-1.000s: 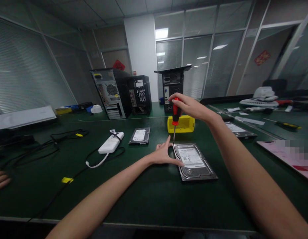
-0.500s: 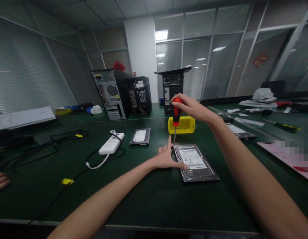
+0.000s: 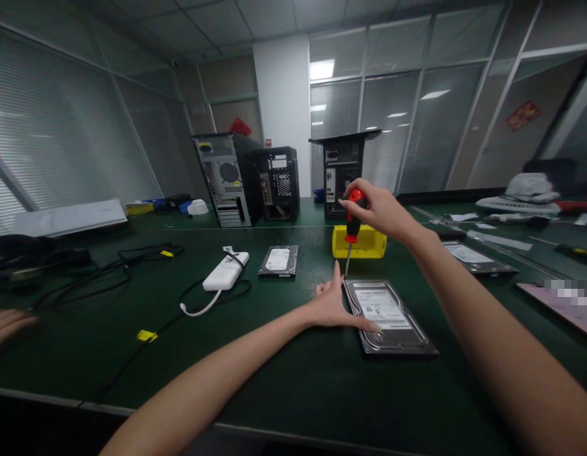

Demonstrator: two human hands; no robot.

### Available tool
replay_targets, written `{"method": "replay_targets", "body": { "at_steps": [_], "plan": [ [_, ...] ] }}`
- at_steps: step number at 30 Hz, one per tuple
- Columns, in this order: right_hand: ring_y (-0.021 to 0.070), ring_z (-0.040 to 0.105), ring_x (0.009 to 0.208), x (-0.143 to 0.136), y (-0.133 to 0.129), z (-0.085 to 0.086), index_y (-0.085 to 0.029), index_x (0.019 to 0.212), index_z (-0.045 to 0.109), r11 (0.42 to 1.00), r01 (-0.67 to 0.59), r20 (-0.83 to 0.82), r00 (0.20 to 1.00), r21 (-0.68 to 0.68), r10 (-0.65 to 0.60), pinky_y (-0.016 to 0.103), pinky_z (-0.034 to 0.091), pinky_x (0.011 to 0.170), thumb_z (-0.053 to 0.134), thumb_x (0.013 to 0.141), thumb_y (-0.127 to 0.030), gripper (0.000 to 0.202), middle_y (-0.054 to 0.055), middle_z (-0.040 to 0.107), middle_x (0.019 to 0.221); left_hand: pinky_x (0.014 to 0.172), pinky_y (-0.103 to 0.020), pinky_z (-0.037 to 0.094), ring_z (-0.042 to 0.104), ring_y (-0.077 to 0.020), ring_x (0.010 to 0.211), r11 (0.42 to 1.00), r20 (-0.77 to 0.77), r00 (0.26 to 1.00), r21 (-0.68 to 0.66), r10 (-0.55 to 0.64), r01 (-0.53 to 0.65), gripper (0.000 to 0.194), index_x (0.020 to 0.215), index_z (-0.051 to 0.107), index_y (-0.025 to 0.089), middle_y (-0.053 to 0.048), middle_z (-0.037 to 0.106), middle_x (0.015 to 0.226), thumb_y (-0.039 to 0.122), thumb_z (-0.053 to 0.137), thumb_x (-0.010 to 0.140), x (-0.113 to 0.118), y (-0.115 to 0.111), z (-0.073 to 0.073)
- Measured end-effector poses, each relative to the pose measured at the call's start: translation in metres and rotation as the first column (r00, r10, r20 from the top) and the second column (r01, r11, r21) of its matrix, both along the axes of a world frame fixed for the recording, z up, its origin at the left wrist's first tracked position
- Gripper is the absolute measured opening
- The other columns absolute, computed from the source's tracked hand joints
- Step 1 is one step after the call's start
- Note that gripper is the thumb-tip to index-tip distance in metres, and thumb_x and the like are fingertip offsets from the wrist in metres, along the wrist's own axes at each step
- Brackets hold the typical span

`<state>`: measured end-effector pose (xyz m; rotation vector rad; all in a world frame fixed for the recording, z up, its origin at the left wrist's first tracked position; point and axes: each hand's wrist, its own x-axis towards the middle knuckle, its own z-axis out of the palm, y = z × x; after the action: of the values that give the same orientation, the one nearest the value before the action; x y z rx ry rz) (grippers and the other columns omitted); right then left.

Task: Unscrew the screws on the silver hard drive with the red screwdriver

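Observation:
A silver hard drive (image 3: 392, 320) with a white label lies flat on the green table (image 3: 284, 386). My left hand (image 3: 332, 305) rests at its left edge, thumb on the drive's top and index finger stretched out beside the far left corner. Above that corner my right hand (image 3: 376, 206) grips the handle of a red and black screwdriver (image 3: 353, 227), its shaft pointing down, slightly tilted, to the corner. Just behind the shaft stands a yellow holder (image 3: 372, 242). A second hard drive (image 3: 278, 261) lies further left.
Three computer cases (image 3: 227, 180) stand at the back. A white adapter (image 3: 225, 271) and black cables (image 3: 126, 272) lie left. Another person's hand (image 3: 8, 323) is at the left edge. Another drive (image 3: 473, 256) and a pink sheet (image 3: 554, 307) are on the right.
The whole view has shifted, so things appear further right. The screwdriver leans more, its tip still by the drive's corner. More of the other person's hand shows.

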<state>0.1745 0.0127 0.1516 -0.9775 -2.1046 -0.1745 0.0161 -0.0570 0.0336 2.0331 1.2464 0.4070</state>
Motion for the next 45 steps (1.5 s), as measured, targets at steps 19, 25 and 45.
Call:
{"method": "replay_targets", "body": {
  "at_steps": [19, 25, 45],
  "plan": [
    [0.0171, 0.051, 0.068, -0.005, -0.002, -0.003, -0.016, 0.113, 0.043, 0.993, -0.091, -0.075, 0.994, -0.076, 0.085, 0.033, 0.041, 0.070, 0.043, 0.088, -0.035, 0.031, 0.007, 0.056, 0.088, 0.112, -0.056, 0.011, 0.006, -0.0424, 0.142, 1.000, -0.009, 1.000, 0.011, -0.005, 0.005, 0.148, 0.146, -0.023, 0.013, -0.020, 0.011, 0.156, 0.075, 0.069, 0.049, -0.002, -0.002, 0.001],
    [0.0177, 0.053, 0.068, -0.008, -0.002, -0.004, -0.017, 0.108, 0.041, 0.990, -0.060, -0.107, 0.993, -0.130, 0.046, 0.033, 0.041, 0.070, 0.045, 0.088, -0.043, 0.033, 0.007, 0.056, 0.087, 0.114, -0.053, 0.010, 0.007, -0.0411, 0.142, 0.998, 0.018, 1.000, 0.064, -0.005, 0.004, 0.142, 0.148, -0.019, 0.013, -0.018, 0.013, 0.157, 0.075, 0.067, 0.054, -0.001, -0.001, -0.004],
    [0.0205, 0.057, 0.072, -0.002, 0.001, 0.000, -0.014, 0.127, 0.045, 0.981, -0.080, -0.057, 0.996, -0.175, 0.071, 0.036, 0.045, 0.072, 0.041, 0.091, -0.043, 0.047, 0.009, 0.061, 0.087, 0.112, -0.050, 0.005, 0.018, -0.0363, 0.140, 0.977, -0.003, 0.998, 0.208, 0.055, -0.053, 0.112, 0.148, -0.018, 0.014, -0.015, 0.021, 0.155, 0.076, 0.042, 0.076, 0.004, -0.011, -0.018]
  ]
}}
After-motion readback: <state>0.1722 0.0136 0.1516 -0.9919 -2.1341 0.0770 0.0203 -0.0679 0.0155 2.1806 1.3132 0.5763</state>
